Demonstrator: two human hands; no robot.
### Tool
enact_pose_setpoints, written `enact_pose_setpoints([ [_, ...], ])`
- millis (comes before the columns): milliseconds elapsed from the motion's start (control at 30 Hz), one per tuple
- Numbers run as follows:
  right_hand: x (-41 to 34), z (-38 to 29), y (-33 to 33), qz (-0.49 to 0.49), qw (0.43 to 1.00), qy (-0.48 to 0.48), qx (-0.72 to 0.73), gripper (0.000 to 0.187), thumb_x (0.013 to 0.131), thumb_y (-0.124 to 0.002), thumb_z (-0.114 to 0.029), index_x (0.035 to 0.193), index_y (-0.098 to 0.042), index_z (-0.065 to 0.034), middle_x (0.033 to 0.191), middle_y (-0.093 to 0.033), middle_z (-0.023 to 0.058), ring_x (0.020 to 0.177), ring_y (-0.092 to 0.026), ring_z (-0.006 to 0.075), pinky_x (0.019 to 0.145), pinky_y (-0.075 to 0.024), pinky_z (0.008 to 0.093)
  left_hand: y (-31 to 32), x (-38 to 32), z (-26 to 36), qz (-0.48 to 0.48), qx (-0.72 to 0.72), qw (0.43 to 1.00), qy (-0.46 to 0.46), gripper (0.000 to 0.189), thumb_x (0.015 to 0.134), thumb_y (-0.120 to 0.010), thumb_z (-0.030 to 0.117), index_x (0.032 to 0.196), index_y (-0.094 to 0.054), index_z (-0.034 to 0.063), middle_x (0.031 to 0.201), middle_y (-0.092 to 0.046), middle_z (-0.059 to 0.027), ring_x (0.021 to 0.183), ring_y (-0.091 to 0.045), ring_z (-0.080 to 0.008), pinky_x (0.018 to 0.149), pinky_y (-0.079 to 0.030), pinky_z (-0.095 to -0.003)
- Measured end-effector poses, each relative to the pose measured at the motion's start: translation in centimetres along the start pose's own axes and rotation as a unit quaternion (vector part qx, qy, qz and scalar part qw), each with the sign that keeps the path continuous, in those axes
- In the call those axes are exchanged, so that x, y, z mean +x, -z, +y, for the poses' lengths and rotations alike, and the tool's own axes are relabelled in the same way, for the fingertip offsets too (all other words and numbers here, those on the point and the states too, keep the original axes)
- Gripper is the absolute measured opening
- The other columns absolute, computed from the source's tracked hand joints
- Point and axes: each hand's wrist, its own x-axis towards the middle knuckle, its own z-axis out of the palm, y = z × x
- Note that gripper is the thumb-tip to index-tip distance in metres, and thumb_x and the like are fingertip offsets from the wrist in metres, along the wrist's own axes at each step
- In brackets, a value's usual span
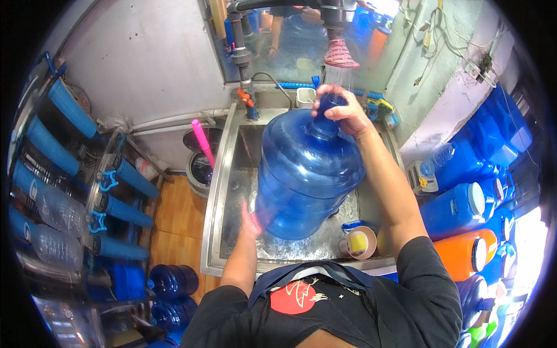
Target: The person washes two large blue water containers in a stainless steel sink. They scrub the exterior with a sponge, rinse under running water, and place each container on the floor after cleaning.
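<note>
A large translucent blue water jug (309,169) is held at a tilt over the stainless steel sink (213,217), its neck turned up towards the back. My right hand (343,111) grips the neck, fingers curled around the rim. Low on the jug's left side, my left hand (251,222) presses against the wall; its fingers are partly hidden behind the blue plastic. Water streams down onto the mouth from an outlet wrapped in pink cloth (340,54). How much water is inside cannot be seen.
A cup with a yellow sponge (358,242) and a blue-and-white brush (352,226) sit in the sink's front right. A pipe with an orange valve handle (246,98) rises behind. Blue containers (452,204) and an orange one (457,254) crowd the right. Filter housings (126,209) line the left.
</note>
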Motion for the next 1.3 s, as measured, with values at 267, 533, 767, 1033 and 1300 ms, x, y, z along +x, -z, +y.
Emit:
enact_pose_setpoints([
  [267,0.6,2.2,-2.5,0.121,0.984,0.046,-0.122,0.04,0.067,-0.076,0.001,0.105,-0.064,-0.0013,0.093,-0.067,0.0095,0.086,-0.066,0.019,0.081,-0.0534,0.0329,0.9,0.7,-1.1,0.026,0.03,0.999,0.003,0.09,0.092,-0.038,0.075,0.147,-0.043,0.0037,0.146,-0.051,-0.016,0.135,-0.048,-0.0342,0.114,-0.035,-0.0501],
  [533,0.6,2.5,-1.7,0.234,0.958,-0.112,-0.123,0.038,0.068,-0.074,-0.002,0.104,-0.064,-0.0001,0.085,-0.067,0.0087,0.079,-0.067,0.0192,0.076,-0.0533,0.0311,1.6,2.9,-0.5,0.049,0.172,0.984,0.008,0.073,0.1,-0.033,0.062,0.137,-0.053,0.0026,0.127,-0.063,-0.017,0.117,-0.061,-0.0327,0.102,-0.048,-0.049],
  [767,0.9,2.0,-0.3,0.196,0.977,-0.041,-0.071,0.04,0.068,-0.073,-0.004,0.107,-0.063,0.0018,0.084,-0.066,0.0114,0.074,-0.065,0.0215,0.067,-0.0548,0.0377,0.5,2.2,0.0,0.056,0.127,0.986,-0.098,0.063,0.103,-0.034,0.053,0.132,-0.056,0.0023,0.115,-0.068,-0.0162,0.104,-0.067,-0.0319,0.097,-0.052,-0.0469],
  [1033,1.7,3.9,3.3,0.291,0.951,-0.057,-0.082,0.048,0.07,-0.08,-0.006,0.114,-0.064,0.0047,0.093,-0.069,0.014,0.082,-0.068,0.0211,0.073,-0.0553,0.0327,-0.8,2.2,0.5,0.059,0.159,0.978,-0.122,0.059,0.102,-0.042,0.05,0.138,-0.052,0.0037,0.13,-0.062,-0.0164,0.116,-0.062,-0.0309,0.101,-0.05,-0.0463],
  [1300,-2.9,1.9,7.7,0.228,0.972,0.052,0.016,0.052,0.072,-0.075,-0.002,0.122,-0.06,0.0024,0.107,-0.067,0.0169,0.092,-0.066,0.0244,0.085,-0.0544,0.0373,-1.9,0.0,0.8,0.033,0.06,0.99,-0.127,0.091,0.09,-0.042,0.077,0.149,-0.04,0.0088,0.149,-0.046,-0.0133,0.134,-0.046,-0.0379,0.111,-0.037,-0.0554],
])
